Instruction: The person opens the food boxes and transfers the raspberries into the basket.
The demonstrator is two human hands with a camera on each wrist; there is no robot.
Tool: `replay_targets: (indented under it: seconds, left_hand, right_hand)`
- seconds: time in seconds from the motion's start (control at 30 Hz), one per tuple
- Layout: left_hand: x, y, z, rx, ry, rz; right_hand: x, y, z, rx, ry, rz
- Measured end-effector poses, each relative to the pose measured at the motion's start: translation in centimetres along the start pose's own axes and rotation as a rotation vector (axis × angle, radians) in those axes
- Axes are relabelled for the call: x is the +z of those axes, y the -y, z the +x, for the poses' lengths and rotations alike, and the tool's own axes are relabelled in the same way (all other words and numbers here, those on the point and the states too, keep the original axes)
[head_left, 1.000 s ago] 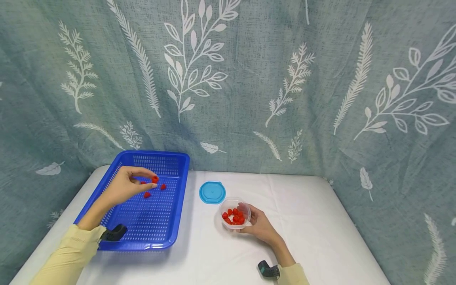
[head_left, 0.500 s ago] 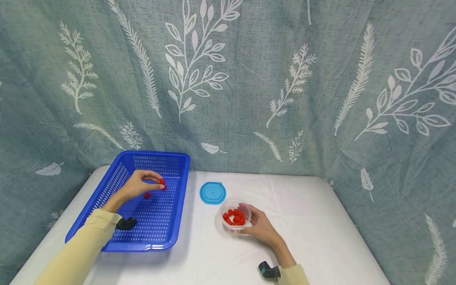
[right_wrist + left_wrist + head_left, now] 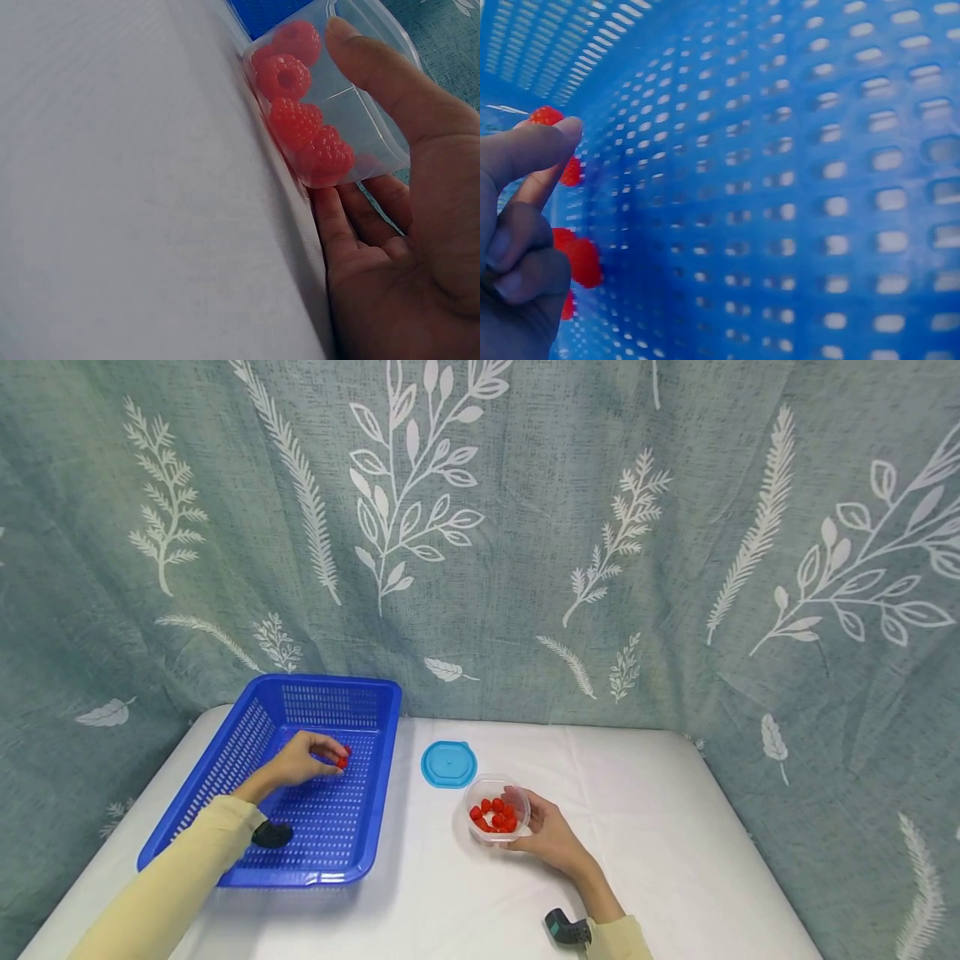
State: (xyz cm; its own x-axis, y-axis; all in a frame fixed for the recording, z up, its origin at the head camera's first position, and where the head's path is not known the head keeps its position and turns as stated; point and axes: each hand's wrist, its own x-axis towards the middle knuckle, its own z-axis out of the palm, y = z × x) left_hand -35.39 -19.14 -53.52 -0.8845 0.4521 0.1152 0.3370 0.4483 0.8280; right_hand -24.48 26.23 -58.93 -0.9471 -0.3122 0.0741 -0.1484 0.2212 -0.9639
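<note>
One leaf-patterned green curtain hangs behind one white tabletop. On it sits one blue basket, its long axis running toward the curtain. Inside the basket, the left hand pinches one raspberry between thumb and fingers. Right of the basket, the right hand curls round one clear tub, thumb at the rim. One blue lid lies flat just right of the basket. Which way the pinched raspberry points is hidden. At least three loose berries share the basket; the tub berries overlap, at least seven, one showing its hollow end in the right wrist view.
</note>
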Motion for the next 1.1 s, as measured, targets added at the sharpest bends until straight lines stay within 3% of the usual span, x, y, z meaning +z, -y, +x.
replay_targets:
  seconds: [0.27,0.5,0.8,1.1]
  left_hand:
    - [0.8,0.7,0.1,-0.004,-0.001,0.030]
    - [0.8,0.7,0.1,0.079,0.031,-0.017]
    - [1.1,-0.2,0.3,-0.067,0.028,0.038]
    - [-0.9,-2.8,0.3,-0.151,0.091,-0.076]
  right_hand:
    - [0.1,0.2,0.0,0.021,-0.017,-0.023]
    - [0.1,0.2,-0.1,0.032,-0.013,-0.019]
    - [0.1,0.1,0.0,0.020,-0.016,-0.024]
    - [0.2,0.0,0.0,0.013,-0.011,-0.016]
